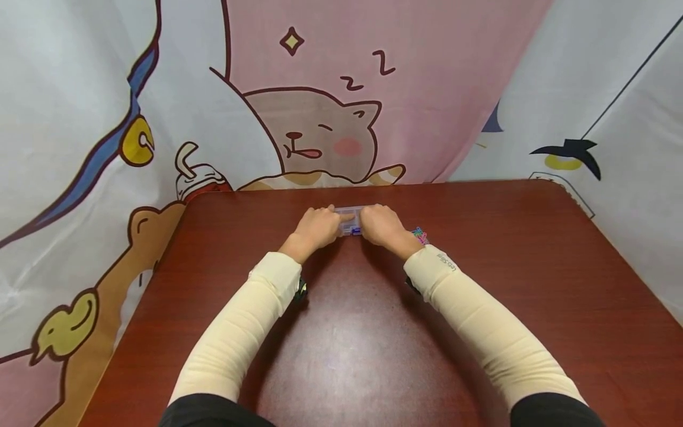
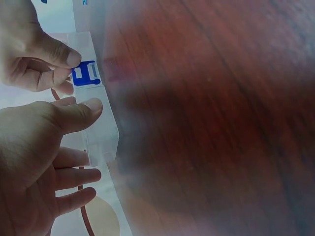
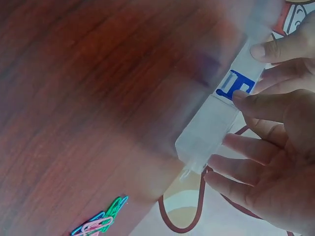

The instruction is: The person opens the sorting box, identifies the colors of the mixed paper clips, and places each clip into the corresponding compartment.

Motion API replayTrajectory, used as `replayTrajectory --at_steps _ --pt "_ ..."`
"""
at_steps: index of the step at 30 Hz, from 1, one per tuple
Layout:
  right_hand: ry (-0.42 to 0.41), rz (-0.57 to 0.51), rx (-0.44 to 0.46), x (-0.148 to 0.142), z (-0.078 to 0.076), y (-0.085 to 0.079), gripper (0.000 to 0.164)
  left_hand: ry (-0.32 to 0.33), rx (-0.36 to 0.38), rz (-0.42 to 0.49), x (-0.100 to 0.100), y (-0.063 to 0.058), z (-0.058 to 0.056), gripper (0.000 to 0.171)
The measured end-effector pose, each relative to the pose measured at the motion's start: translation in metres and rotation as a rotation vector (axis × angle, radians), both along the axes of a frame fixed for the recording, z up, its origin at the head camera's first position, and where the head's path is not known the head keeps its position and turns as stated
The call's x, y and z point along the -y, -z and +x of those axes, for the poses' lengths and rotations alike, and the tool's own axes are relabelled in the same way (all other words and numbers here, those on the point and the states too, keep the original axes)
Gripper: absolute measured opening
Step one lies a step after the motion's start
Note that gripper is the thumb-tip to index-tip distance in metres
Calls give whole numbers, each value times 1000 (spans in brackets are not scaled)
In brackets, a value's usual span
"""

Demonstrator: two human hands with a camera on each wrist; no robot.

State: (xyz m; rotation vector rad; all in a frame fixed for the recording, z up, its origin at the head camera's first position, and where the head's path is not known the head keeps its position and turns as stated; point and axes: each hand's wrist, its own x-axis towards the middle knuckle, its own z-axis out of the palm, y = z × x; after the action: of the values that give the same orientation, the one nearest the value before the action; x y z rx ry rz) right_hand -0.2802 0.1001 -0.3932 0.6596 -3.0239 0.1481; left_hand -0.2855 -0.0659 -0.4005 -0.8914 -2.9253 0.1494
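Toward the far side of the table, both hands are at a small clear plastic box (image 1: 348, 225) with a blue latch (image 2: 86, 73) on its front wall. My left hand (image 1: 318, 228) grips one end of the box, its thumb (image 2: 81, 117) lying along the front wall and its fingers behind. In the right wrist view, my right hand (image 3: 275, 142) has its thumb tip on the edge of the blue latch and its other fingers behind the box. Faint compartment lines show through the lid.
Beside my right wrist, a small pile of coloured paper clips (image 3: 101, 221), pink, green and blue, lies on the brown wooden table (image 1: 341, 332). A printed cloth (image 1: 320, 136) with cartoon animals hangs behind the table's far edge.
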Motion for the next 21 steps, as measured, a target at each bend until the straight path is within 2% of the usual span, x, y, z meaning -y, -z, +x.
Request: replayTrajectory --at_steps 10,21 --pt "-15 98 -10 7 7 6 14 -16 -18 0 -1 2 0 49" --pt "-33 91 8 4 8 3 14 -14 6 10 0 2 1 48"
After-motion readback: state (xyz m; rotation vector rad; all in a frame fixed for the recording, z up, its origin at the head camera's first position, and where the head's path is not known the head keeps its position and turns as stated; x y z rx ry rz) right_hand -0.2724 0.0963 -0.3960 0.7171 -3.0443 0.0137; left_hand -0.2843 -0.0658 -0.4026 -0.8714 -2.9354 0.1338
